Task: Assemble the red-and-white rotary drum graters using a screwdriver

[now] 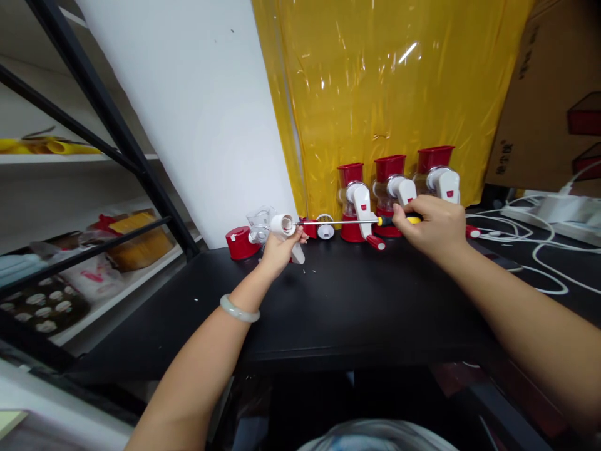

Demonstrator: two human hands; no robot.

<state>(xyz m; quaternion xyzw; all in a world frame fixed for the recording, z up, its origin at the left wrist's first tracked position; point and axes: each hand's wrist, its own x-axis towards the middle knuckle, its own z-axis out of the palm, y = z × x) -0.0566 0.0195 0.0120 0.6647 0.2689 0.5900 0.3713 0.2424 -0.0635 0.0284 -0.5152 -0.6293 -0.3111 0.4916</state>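
Note:
My left hand (278, 250) is closed round a white plastic crank handle (283, 223), whose round hollow end faces right. In my right hand (429, 224) is a screwdriver (347, 222) with a yellow and black grip, held level. Its long shaft points left, and the tip is at the opening of the white part; whether it touches a screw cannot be made out. Just left of my left hand are a red base (242, 243) and a clear plastic housing (260, 218). Behind the shaft lies a small red and white piece (325, 230). Tiny screws (314, 271) lie on the table below.
Three red and white rotary graters (353, 200) stand along the back of the black table (357, 307). White cables (535, 235) and a power strip (563, 207) lie at right, before a cardboard box (547, 100). A black-framed shelf (136, 144) stands at left.

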